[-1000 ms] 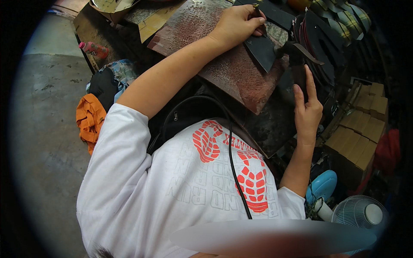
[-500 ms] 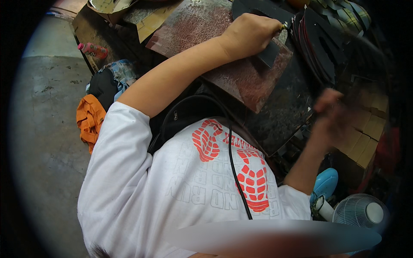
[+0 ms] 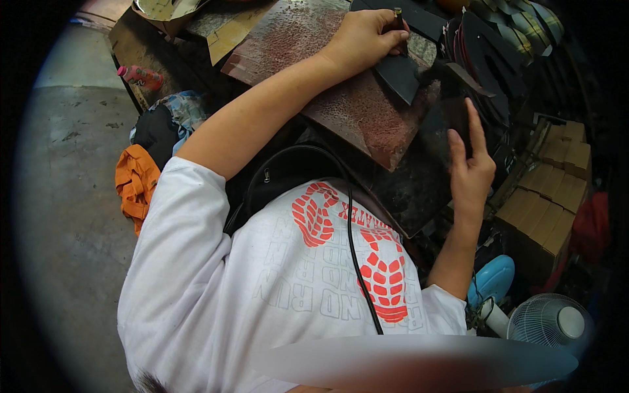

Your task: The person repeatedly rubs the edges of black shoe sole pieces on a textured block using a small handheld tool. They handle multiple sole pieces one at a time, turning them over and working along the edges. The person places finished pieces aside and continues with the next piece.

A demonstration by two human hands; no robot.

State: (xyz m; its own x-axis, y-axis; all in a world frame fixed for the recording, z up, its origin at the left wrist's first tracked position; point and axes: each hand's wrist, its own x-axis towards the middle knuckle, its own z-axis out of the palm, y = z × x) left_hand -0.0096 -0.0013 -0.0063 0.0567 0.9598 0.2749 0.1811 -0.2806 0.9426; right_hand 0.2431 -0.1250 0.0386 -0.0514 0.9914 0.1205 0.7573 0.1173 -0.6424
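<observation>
My left hand (image 3: 370,42) is closed on a slim, short tool (image 3: 398,14) with a yellowish end sticking up past the fingers; its lower part is hard to make out. Just below that hand, a dark flat piece (image 3: 400,82) lies over the worn reddish-brown board (image 3: 367,121). To the right, my right hand (image 3: 473,167) has its thumb and forefinger along a dark piece (image 3: 455,111) with a curved upper end, seemingly gripped between them. The piece's kind cannot be made out. Beyond it stands a stack of dark curved flat pieces (image 3: 488,59).
Brown cardboard boxes (image 3: 540,209) stand at the right, with a fan (image 3: 550,321) and a blue rounded thing (image 3: 493,278) below. At the left are a pink-capped bottle (image 3: 141,77) and an orange cloth (image 3: 136,187). A black cable (image 3: 354,242) hangs before my shirt.
My left hand has drawn slightly left and turned, so the tool's yellowish end points up. My right hand has moved left and up from beside the stack, now with a dark piece at its fingers.
</observation>
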